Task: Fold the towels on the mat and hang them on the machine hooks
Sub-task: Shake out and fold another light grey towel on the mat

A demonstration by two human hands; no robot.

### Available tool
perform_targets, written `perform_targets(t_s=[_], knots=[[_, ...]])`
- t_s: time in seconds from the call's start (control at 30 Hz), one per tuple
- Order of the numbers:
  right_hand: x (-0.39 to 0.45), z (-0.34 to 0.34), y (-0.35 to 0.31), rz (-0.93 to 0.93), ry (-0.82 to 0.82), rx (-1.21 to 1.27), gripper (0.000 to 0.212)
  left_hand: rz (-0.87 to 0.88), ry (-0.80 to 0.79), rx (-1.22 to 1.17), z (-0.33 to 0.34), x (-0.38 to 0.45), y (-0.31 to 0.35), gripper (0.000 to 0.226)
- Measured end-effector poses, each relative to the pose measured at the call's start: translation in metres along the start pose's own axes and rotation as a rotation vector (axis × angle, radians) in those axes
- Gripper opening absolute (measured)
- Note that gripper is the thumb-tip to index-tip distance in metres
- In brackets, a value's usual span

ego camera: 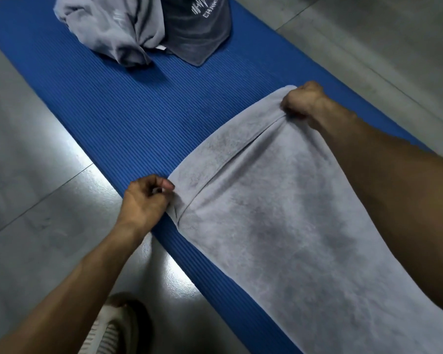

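Lying across a grey tiled floor (368, 34), a blue ribbed mat (128, 118) carries a light grey towel (279, 213) spread lengthwise toward the viewer, with a crumpled grey towel (113, 29) touching a dark grey printed towel (197, 29) at its far end. Right hand (302, 103), fingers curled, grips the spread towel's far corner; left hand (145, 200) pinches the opposite corner between thumb and fingers; a pale shoe (113, 330) stands beside the mat.

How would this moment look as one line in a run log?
stage: folding | left hand: pinches grey towel corner | right hand: grips other corner | blue mat: two towels unfolded
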State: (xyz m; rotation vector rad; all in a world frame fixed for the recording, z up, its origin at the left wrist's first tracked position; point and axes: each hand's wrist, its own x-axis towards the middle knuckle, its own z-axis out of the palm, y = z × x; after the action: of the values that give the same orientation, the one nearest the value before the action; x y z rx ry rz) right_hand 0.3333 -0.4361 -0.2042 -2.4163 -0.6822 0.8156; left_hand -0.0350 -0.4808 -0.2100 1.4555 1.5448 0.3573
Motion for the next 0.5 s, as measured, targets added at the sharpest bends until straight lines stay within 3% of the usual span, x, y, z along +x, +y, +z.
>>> perform_targets(t_s=[0.07, 0.2, 0.3, 0.37, 0.5], knots=[[-0.002, -0.003, -0.002, -0.023, -0.003, 0.142, 0.016, 0.026, 0.035, -0.021, -0.007, 0.0, 0.003, 0.02], [-0.005, 0.0, 0.009, -0.166, -0.043, 0.348, 0.046, 0.212, 0.14, 0.105, -0.015, 0.0, 0.006, 0.02], [-0.009, 0.007, 0.022, -0.3, 0.092, 0.181, 0.042, 0.408, 0.182, 0.492, -0.014, 0.003, -0.001, 0.014], [-0.018, 0.013, 0.029, -0.334, 0.165, 0.089, 0.036, 0.48, 0.121, 0.727, -0.007, 0.0, -0.002, 0.024], [-0.024, 0.028, 0.028, -0.186, 0.074, 0.054, 0.034, 0.515, 0.085, 1.042, 0.008, -0.01, -0.003, 0.04]])
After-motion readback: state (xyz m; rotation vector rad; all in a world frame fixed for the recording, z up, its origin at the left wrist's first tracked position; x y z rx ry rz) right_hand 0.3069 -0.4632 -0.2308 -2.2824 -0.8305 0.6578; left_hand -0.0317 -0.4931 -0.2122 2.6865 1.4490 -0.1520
